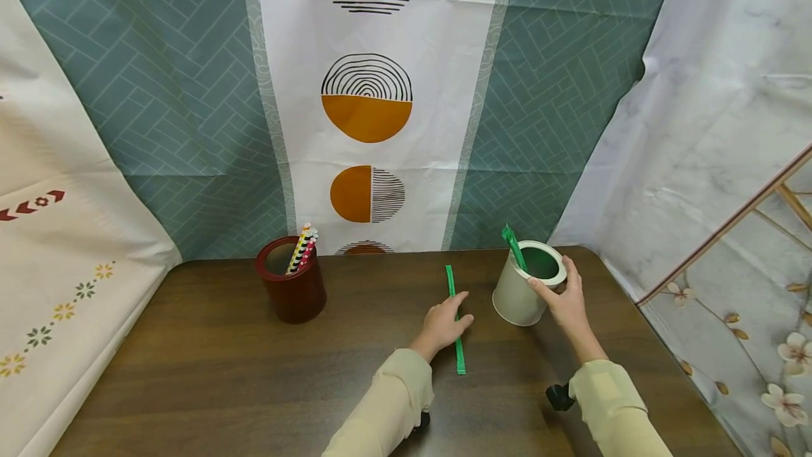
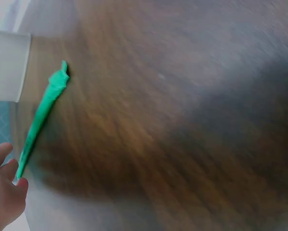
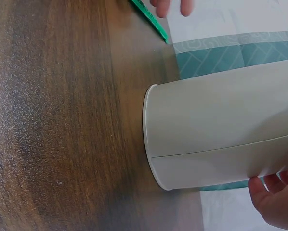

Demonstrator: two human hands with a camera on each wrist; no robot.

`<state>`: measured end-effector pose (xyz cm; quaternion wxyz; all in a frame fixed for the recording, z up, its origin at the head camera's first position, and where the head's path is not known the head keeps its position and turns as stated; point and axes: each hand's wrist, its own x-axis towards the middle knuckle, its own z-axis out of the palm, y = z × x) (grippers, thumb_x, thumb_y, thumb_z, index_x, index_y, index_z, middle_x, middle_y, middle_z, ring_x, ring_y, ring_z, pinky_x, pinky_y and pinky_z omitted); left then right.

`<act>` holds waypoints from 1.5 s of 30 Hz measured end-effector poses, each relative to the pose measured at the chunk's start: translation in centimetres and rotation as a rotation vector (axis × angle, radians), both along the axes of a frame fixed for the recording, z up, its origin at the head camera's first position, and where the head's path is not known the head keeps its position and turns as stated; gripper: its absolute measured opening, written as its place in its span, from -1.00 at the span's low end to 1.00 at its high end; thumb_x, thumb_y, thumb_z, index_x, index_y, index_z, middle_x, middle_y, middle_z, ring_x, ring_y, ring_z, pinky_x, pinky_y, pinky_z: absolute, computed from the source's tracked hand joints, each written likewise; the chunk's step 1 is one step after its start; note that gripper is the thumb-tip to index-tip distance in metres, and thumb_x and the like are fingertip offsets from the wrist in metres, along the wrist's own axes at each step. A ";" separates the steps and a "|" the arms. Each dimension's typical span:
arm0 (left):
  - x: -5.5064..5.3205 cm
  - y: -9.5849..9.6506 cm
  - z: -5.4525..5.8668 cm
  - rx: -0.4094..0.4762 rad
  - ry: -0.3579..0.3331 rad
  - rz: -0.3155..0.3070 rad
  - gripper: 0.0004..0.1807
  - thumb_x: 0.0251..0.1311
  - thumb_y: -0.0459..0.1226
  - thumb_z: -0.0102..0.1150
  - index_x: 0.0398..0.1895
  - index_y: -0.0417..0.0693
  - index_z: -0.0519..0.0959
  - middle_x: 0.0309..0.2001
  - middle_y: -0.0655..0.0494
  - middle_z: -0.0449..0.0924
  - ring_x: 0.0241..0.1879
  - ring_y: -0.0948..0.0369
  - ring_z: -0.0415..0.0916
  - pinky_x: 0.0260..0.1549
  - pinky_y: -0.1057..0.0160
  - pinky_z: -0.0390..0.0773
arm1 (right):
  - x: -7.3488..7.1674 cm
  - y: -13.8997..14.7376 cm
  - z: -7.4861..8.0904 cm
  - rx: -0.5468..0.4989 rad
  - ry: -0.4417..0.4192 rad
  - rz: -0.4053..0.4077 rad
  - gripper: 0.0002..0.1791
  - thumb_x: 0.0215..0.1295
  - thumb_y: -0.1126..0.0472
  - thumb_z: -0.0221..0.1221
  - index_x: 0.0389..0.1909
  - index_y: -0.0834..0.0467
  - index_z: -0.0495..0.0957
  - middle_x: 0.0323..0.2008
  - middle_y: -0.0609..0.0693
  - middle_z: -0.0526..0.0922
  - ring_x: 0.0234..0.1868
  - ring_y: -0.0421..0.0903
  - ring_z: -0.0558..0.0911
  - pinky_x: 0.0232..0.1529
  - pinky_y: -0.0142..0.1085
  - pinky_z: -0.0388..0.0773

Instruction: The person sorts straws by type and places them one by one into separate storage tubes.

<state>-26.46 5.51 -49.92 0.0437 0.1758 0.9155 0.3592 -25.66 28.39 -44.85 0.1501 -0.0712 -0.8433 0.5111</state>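
Observation:
A long, thin green stick in a wrapper [image 1: 459,358], like a wrapped straw, lies on the table. Over its middle is my left hand [image 1: 442,325], thumb and fingers apart. The left wrist view shows that hand [image 2: 6,195] by one end of the green stick [image 2: 42,113]; whether it touches is unclear. My right hand [image 1: 567,298] holds the off-white canister [image 1: 517,296] at its right side, thumb at the front of the rim. The canister stands slightly tilted in the head view, with another green wrapped stick [image 1: 515,248] poking out. In the right wrist view, fingertips [image 3: 257,186] touch the canister wall.
A dark red canister [image 1: 294,300] with several patterned straws [image 1: 302,251] stands at the back left of the brown wooden table [image 1: 209,365]. Behind the table hangs a patterned cloth [image 1: 190,90]; other cloths flank both sides.

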 end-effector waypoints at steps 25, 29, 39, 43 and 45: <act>0.3 -3.4 -0.6 0.100 0.044 0.036 -0.63 0.12 -0.26 0.09 0.02 -0.12 0.45 -0.31 0.10 0.67 -0.32 0.23 0.60 -0.36 0.29 0.51 | 0.2 -0.3 0.3 -0.025 0.002 0.006 -0.07 0.07 0.12 0.20 0.35 0.17 -0.17 0.19 0.25 0.05 -0.06 -0.11 0.24 -0.34 -0.77 0.23; 0.3 -3.8 -0.6 0.101 0.047 0.019 -0.68 0.11 -0.27 0.09 -0.03 -0.13 0.49 -0.35 0.09 0.67 -0.35 0.22 0.60 -0.36 0.28 0.51 | 0.2 -0.3 0.3 -0.031 0.001 0.005 -0.08 0.08 0.15 0.20 0.36 0.16 -0.17 0.19 0.23 0.05 -0.09 -0.14 0.25 -0.34 -0.77 0.25; -0.2 -3.3 -1.3 0.047 0.020 0.183 -0.75 0.04 -0.19 0.18 -0.20 -0.06 0.53 -0.45 0.18 0.62 -0.50 0.26 0.51 -0.57 0.33 0.40 | 0.5 -0.2 -0.1 -0.021 0.106 0.049 -0.01 0.02 -0.07 0.20 0.34 0.21 -0.14 0.14 0.36 0.02 -0.17 -0.12 0.28 -0.37 -0.71 0.28; -0.2 -2.6 -1.1 -0.026 -0.006 0.281 -0.73 -0.03 -0.10 0.23 -0.27 -0.01 0.54 -0.50 0.23 0.59 -0.55 0.25 0.47 -0.66 0.32 0.35 | 0.4 -0.3 0.1 -0.044 0.090 0.039 -0.04 0.05 0.02 0.21 0.34 0.21 -0.14 0.16 0.33 0.03 -0.10 -0.08 0.28 -0.35 -0.74 0.26; -0.2 -2.3 -1.0 -0.065 -0.015 0.317 -0.73 -0.06 -0.08 0.26 -0.31 0.01 0.55 -0.54 0.24 0.57 -0.57 0.23 0.45 -0.69 0.30 0.33 | 0.3 -0.3 0.1 -0.043 0.051 0.028 -0.06 0.07 0.07 0.20 0.35 0.20 -0.16 0.19 0.31 0.03 -0.04 -0.05 0.25 -0.32 -0.77 0.24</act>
